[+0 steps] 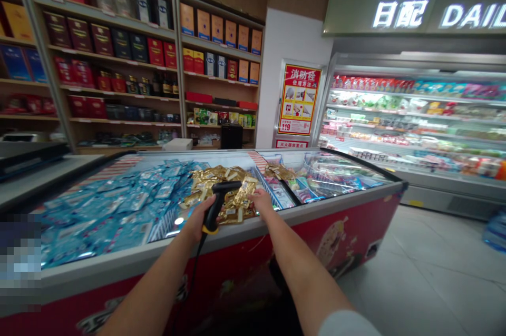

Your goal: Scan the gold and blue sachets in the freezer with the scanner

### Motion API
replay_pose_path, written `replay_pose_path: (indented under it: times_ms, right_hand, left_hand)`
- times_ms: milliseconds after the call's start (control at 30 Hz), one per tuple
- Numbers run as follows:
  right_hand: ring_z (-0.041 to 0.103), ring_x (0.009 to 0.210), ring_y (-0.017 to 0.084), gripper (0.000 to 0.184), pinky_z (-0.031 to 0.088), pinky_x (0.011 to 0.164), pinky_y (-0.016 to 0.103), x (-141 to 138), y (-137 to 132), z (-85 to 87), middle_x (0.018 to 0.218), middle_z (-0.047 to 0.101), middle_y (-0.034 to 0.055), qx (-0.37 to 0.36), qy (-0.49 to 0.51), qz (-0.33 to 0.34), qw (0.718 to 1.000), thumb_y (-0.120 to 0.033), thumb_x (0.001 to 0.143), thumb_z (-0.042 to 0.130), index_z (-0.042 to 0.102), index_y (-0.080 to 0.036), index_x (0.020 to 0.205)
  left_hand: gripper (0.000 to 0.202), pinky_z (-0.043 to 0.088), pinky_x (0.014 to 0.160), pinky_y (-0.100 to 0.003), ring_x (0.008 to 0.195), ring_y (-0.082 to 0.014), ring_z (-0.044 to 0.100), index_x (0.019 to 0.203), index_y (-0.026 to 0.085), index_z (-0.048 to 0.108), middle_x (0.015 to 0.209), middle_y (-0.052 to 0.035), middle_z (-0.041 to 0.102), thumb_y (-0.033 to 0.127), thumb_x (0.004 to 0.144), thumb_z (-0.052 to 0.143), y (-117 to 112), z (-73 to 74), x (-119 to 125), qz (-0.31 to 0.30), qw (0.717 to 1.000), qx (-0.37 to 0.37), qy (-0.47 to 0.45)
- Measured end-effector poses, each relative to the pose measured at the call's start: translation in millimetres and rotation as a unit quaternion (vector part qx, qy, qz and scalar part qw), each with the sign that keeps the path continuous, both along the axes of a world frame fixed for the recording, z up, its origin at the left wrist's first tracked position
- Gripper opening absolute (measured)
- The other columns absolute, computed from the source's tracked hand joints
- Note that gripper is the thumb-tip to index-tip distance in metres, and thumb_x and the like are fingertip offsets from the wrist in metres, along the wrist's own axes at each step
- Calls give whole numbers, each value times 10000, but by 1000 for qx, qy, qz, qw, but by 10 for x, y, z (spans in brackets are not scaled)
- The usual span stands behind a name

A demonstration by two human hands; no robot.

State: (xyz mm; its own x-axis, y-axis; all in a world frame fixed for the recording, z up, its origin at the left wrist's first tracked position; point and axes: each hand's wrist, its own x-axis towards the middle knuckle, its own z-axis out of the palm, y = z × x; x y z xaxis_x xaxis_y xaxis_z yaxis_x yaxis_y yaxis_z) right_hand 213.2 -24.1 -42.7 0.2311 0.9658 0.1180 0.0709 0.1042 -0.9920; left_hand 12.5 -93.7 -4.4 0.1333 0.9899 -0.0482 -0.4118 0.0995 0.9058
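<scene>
My left hand [201,216] is wrapped round the handle of a black barcode scanner [220,196] with a yellow base, held over a red chest freezer [276,223]. The scanner's head points at a gold packet [245,190] that my right hand [261,200] grips by its edge. Below them lies a heap of gold packets [215,178] in the freezer's middle section. A mass of blue packets [118,204] fills the left section.
Mixed packets lie under the freezer's glass lid at right [336,173]. Wooden shelves of boxes and bottles [118,51] stand behind. An open chilled display [415,120] lines the right wall beside a red notice [299,100]. Tiled floor [427,278] lies to the right.
</scene>
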Motion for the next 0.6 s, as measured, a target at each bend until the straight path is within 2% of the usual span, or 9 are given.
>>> replay_pose_path:
  times_ms: [367, 600]
  right_hand:
    - [506, 417, 126, 132, 342, 419, 223, 5, 3, -32, 500, 550, -57, 15, 1, 8, 1000, -239, 675, 636, 569, -194, 779]
    - [512, 391, 135, 156, 351, 395, 216, 16, 36, -52, 441, 519, -71, 17, 14, -2, 1000, -222, 684, 616, 504, -205, 791]
  left_hand:
    - [237, 409, 344, -199, 408, -106, 530, 906, 113, 630, 660, -59, 642, 324, 837, 549, 26, -35, -13, -6, 1000, 17, 16]
    - [275, 425, 348, -215, 401, -108, 543, 913, 111, 615, 682, -50, 640, 365, 815, 575, 75, -80, -44, -1, 1000, 0, -2]
